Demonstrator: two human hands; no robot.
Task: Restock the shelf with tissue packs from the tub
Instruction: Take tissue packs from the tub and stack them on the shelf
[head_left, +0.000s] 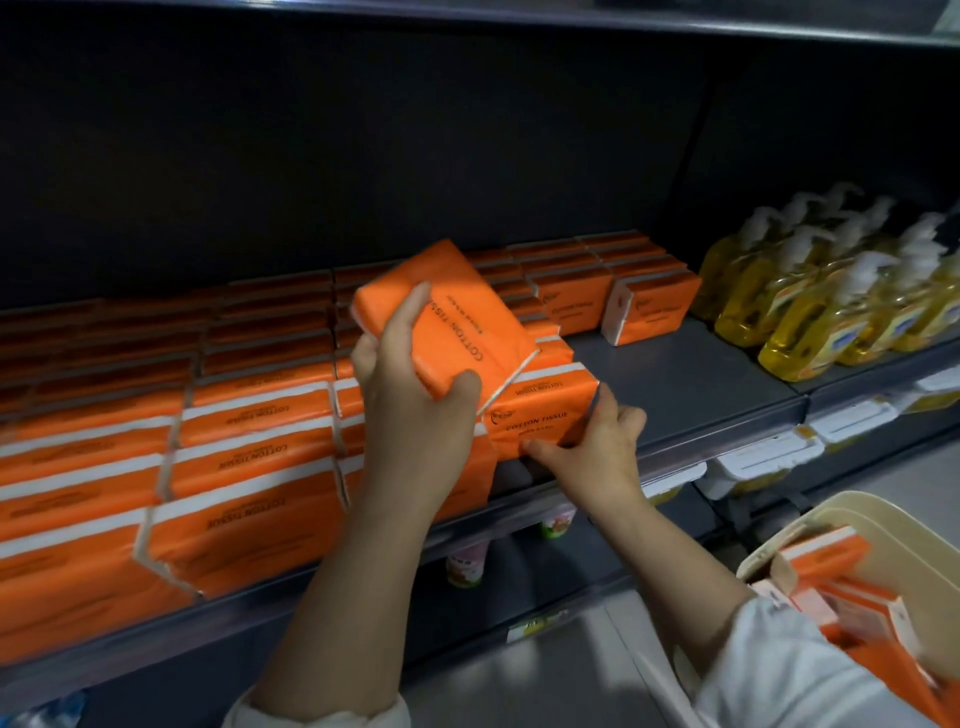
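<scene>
My left hand (415, 395) grips an orange tissue pack (457, 306) tilted in the air above the shelf's front rows. My right hand (597, 447) pinches the right end of another orange pack (545, 410) standing at the shelf's front edge, beside the stacked rows. Rows of orange tissue packs (234, 457) fill the left and middle of the dark shelf (691, 384). At the lower right, the beige tub (883, 535) holds several more orange packs (841, 587).
Yellow pump bottles (831, 296) stand on the shelf to the right. Two short stacks of packs (649, 301) sit at the back, with bare shelf in front of them. White price tags (763, 457) line the shelf edge. Small cans (467, 566) stand on the lower shelf.
</scene>
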